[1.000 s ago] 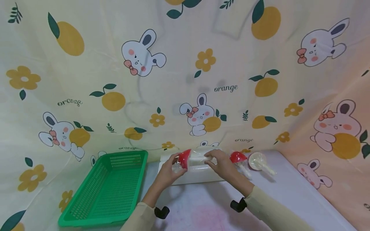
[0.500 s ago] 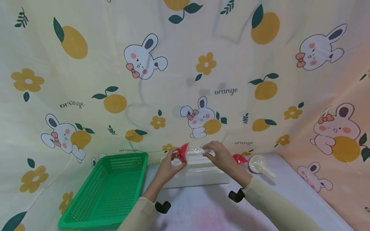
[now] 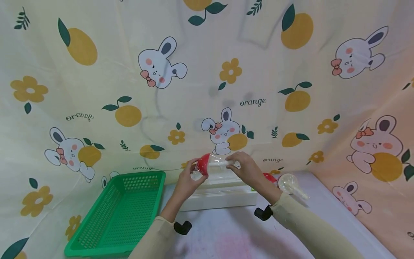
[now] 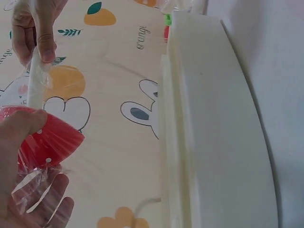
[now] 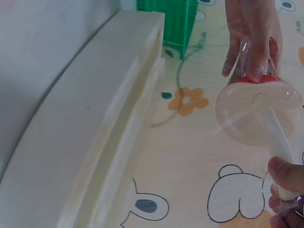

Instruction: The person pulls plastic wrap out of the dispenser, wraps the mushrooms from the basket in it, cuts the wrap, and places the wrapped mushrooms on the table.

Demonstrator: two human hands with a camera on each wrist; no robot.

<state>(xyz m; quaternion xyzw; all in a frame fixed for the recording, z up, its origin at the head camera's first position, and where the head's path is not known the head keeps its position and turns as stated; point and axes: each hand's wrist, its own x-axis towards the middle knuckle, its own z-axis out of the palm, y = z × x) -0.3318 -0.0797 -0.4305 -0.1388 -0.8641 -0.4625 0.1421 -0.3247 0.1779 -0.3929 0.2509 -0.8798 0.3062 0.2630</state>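
Observation:
A toy mushroom (image 3: 203, 164) with a red, white-dotted cap and a white stem is wrapped in clear plastic film and held lying sideways in the air. My left hand (image 3: 186, 183) grips the cap, thumb on its red top in the left wrist view, with loose film (image 4: 29, 190) over the fingers. My right hand (image 3: 248, 169) pinches the film-covered stem (image 5: 278, 133) near its end. Below both hands stands a long white box (image 3: 220, 201) with a grooved top edge. In the right wrist view the cap's pale underside (image 5: 237, 118) faces the camera.
To the left stands a green plastic basket (image 3: 113, 212). On the right lie another red-capped mushroom (image 3: 270, 177), partly behind my right arm, and a film-wrapped mushroom (image 3: 288, 183) with its pale underside showing. A printed cloth (image 3: 194, 93) hangs behind the table.
Both hands have lifted the mushroom up from close over the white box, and its stem end now tips a little differently. The hold on cap and stem stays the same.

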